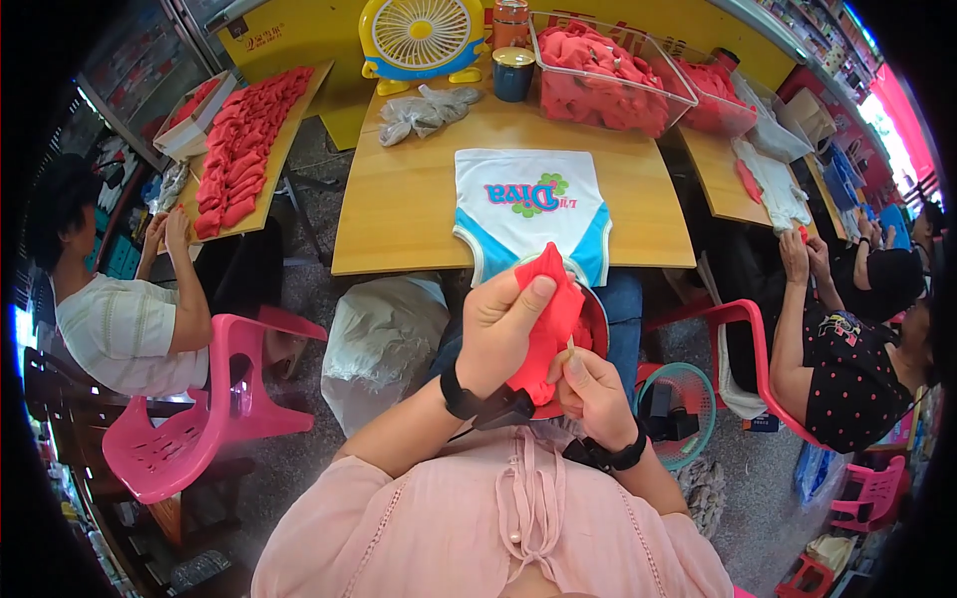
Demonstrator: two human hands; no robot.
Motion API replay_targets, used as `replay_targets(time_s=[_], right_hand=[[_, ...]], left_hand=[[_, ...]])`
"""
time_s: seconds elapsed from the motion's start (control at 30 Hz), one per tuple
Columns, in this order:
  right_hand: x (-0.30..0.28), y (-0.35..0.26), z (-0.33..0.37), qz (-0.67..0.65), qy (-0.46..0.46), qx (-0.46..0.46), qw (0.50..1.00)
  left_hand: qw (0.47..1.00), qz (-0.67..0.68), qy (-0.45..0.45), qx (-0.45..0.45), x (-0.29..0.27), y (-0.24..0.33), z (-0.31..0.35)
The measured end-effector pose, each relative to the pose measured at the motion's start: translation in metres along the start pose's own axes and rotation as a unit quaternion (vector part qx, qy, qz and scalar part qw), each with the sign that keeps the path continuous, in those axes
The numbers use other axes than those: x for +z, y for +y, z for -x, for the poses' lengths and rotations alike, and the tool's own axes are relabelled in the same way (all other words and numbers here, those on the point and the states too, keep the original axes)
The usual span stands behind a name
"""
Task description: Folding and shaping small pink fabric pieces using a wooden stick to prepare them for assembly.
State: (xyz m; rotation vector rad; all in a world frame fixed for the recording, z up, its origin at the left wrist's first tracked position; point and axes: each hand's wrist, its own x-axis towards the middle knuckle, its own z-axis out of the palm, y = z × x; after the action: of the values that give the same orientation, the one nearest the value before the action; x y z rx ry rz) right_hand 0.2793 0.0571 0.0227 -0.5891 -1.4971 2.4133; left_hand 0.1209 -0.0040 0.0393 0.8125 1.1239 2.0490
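Note:
My left hand [503, 324] is closed on a piece of red cloth [551, 304], thumb on top, holding it upright over my lap. Close beside the cloth's lower right part, my right hand [598, 399] pinches a small thin pale piece [570, 347], too small to name. Below the cloth the edge of a red basin [600, 324] shows on my lap, mostly hidden by hands and cloth. Ahead of my hands lies a small white sleeveless top [523, 171] with blue side panels and a colourful print, its lower end hanging over the table edge.
The wooden table [399, 229] carries a yellow-blue fan [424, 35], a crumpled plastic bag [429, 112], a dark cup [512, 80] and a clear bin [598, 120] of red cloth. A white sack [384, 339] and green basket [688, 453] flank me. People sit working on both sides.

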Motion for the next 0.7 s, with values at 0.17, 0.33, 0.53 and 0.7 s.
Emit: replay_targets(time_s=[0.17, 0.33, 0.53, 0.7], right_hand=[[-0.001, 0.002, -0.003, -0.036, -0.022, 0.021, 0.999], [-0.003, 0.006, -0.003, 0.017, -0.015, 0.020, 1.000], [0.001, 0.010, -0.004, -0.006, -0.017, 0.034, 0.999], [0.000, 0.012, -0.005, -0.065, -0.067, 0.066, 0.993]], left_hand=[[0.999, 0.017, 0.014, -0.024, -0.003, -0.002, -0.002], [0.996, 0.059, 0.056, 0.026, -0.006, 0.003, -0.013], [0.996, 0.060, 0.063, 0.030, -0.005, -0.005, -0.008], [0.994, 0.094, 0.057, 0.003, -0.004, 0.003, -0.007]])
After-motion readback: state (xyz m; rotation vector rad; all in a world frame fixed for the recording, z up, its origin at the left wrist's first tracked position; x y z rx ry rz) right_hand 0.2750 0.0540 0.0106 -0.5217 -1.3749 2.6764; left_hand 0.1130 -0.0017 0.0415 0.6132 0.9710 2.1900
